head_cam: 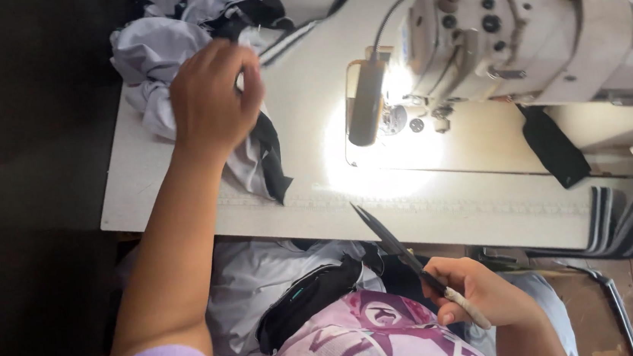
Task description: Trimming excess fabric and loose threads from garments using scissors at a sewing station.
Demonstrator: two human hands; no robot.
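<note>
Head view: left hand [210,96] reaches across the white table [181,205], fingers curled closed on the pale grey fabric pile [150,59] with black trim at the far-left corner — the cloth lies directly under and beyond the fingertips. Right hand [475,294] sits low near the lap, fingers wrapped around the handle of dark scissors [391,244]; blades shut, long axis running diagonally, tips toward the table edge. Fabric well apart from the scissors — left hand far nearer. Sewing machine [518,38] with its lit lamp [367,101] stands to the right.
</note>
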